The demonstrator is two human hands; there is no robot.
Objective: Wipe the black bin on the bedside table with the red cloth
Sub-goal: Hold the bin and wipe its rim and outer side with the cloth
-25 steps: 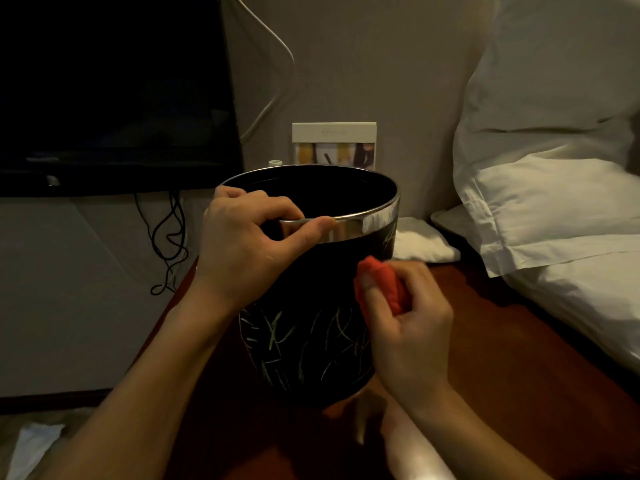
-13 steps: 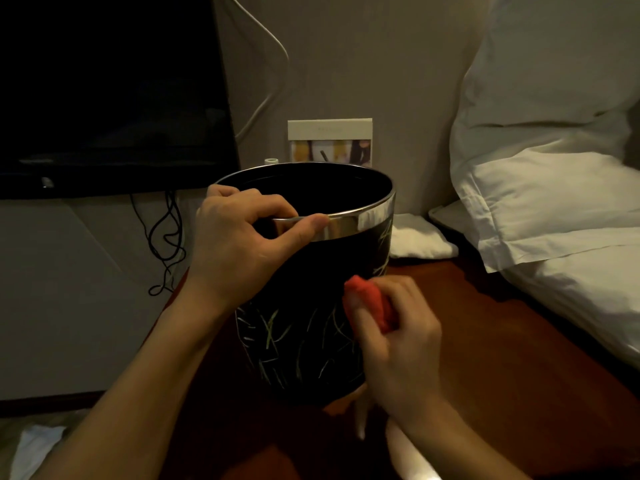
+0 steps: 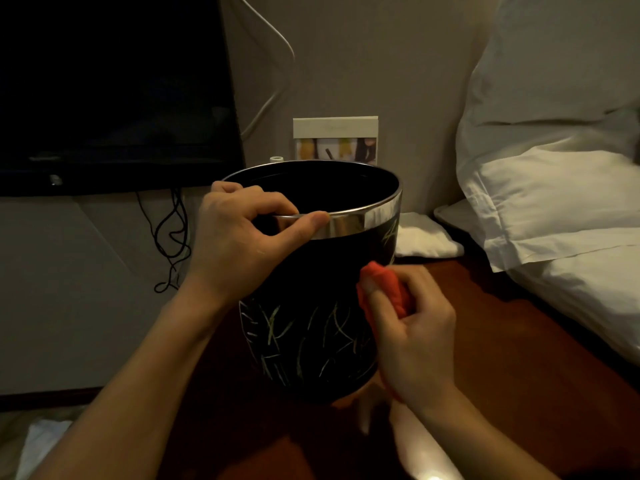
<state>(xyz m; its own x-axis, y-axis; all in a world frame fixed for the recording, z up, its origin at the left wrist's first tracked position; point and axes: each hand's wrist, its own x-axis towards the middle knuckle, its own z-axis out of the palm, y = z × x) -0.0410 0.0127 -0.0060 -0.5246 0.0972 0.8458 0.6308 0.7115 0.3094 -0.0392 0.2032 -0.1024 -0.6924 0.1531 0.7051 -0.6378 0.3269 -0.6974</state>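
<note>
Bin: the black bin [image 3: 311,327] is standing upright on the wooden surface [image 3: 502,375]
Left hand: the left hand [image 3: 239,244] is gripping its silver rim; thumb outside
Right hand: the right hand [image 3: 412,337] is clamping the red cloth [image 3: 384,285]; pressing it on the bin's right side
Beside: pillows [image 3: 554,202] are lying at the right

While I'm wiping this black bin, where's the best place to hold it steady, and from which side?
Grip the shiny metal rim of the black bin, coming from above on the side opposite the red cloth. The bin stands upright and open, so fingers can hook inside with the thumb outside, as the left hand does now, probably bracing it against the right hand pressing the wall.
</note>
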